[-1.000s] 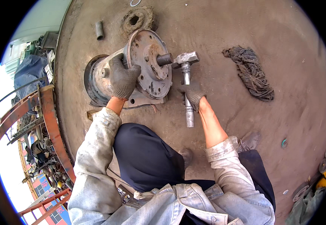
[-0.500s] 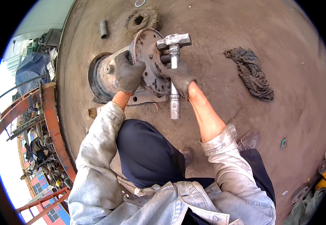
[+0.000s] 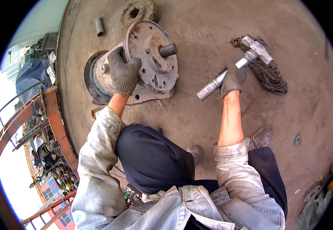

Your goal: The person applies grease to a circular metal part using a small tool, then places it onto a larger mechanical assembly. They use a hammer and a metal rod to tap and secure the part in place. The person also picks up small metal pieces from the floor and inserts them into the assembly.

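Note:
A worn electric motor (image 3: 106, 68) lies on its side on the ground in front of me. Its round end flange (image 3: 151, 73) faces right, and a short shaft (image 3: 168, 50) sticks out of it. My gloved left hand (image 3: 123, 73) grips the motor where the housing meets the flange, its thumb up against the flange's rim. Off to the right, clear of the motor, my gloved right hand (image 3: 233, 79) is closed around the metal handle of a hammer (image 3: 257, 50). The hammer's head points away from me, above a dark crumpled rag (image 3: 268, 78).
Beyond the motor lie a dirt-caked ring (image 3: 136, 13) and a short piece of pipe (image 3: 100, 27). Bare wire ends (image 3: 160, 103) come out near the motor's base. An orange metal frame (image 3: 55, 122) stands at the left, with piled scrap behind it.
My right hand has swung the hammer away from the flange to the right, tilting its head over toward the rag. The shaft is now uncovered. My left hand stays on the motor.

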### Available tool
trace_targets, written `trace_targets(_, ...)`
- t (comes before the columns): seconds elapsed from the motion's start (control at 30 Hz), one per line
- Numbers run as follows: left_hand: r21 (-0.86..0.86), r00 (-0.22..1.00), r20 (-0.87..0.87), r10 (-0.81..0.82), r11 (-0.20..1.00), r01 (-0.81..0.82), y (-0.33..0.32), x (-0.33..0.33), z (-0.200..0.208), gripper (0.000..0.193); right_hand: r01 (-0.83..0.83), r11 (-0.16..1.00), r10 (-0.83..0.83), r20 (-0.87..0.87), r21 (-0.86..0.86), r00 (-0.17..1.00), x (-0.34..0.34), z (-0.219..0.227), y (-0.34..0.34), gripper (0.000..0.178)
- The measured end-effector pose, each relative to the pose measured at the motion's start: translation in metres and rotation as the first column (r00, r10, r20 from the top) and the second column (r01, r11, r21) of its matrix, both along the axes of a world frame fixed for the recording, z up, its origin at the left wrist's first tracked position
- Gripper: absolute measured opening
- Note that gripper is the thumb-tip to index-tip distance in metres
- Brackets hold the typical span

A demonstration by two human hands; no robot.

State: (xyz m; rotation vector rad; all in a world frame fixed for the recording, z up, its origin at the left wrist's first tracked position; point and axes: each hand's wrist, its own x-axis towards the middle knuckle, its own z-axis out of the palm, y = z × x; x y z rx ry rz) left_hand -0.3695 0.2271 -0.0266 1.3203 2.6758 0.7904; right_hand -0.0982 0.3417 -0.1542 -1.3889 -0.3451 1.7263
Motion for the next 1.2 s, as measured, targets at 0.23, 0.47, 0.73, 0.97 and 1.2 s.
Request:
trace_targets(0.23,0.010,1.000,0.017,0.007,1.000,-0.007,0.004,-0.005,-0.011,0.060,-0.826,0.555,0.820,-0.101,-0.099,0.563,-0.031,-0.009,-0.057,0.022)
trace_targets(0.47,-0.075,0.985,0.067,0.161,0.985,-0.156,0.008,0.001,0.012,0.067,-0.749,0.631,0.753,-0.071,-0.199,0.654,-0.007,-0.041,-0.033,0.017)
trace_targets(0.73,0.098,0.942,0.336,-0.025,0.995,-0.009,-0.024,-0.020,0.020,0.067,-0.675,0.730,0.623,-0.298,-0.108,0.723,0.030,-0.099,-0.042,0.026)
trace_targets(0.97,0.480,0.703,0.682,-0.202,0.849,-0.222,-0.119,0.012,-0.011,0.041,-0.604,0.761,0.587,-0.145,-0.238,0.797,-0.006,-0.107,-0.048,0.010)
trace_targets(1.2,0.224,0.848,0.526,0.062,0.952,-0.208,-0.141,0.068,-0.007,0.072,-0.481,0.832,0.509,0.034,-0.276,0.860,-0.063,-0.134,-0.066,0.019)
